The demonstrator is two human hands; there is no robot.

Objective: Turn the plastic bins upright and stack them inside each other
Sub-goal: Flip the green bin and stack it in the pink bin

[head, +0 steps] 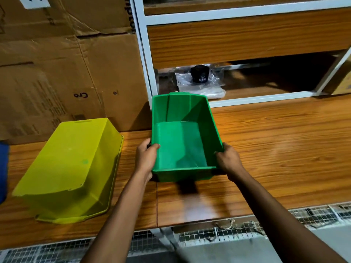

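A green plastic bin [180, 141] is upright with its open top facing me, held a little above the wooden table [275, 149]. My left hand [146, 158] grips its left wall near the front corner, thumb over the rim. My right hand [228, 161] grips the right front corner in the same way. A yellow bin [72, 168] lies upside down on the table to the left, its flat bottom facing up. A blue object [3, 171], perhaps another bin, shows only as a sliver at the left edge.
Large cardboard boxes [66, 63] stand behind the yellow bin. A white-framed wooden shelf unit [237, 44] rises behind the green bin, with a black cup [199, 74] and plastic bags in its lower opening. Wire mesh [209, 236] runs below the table's front edge.
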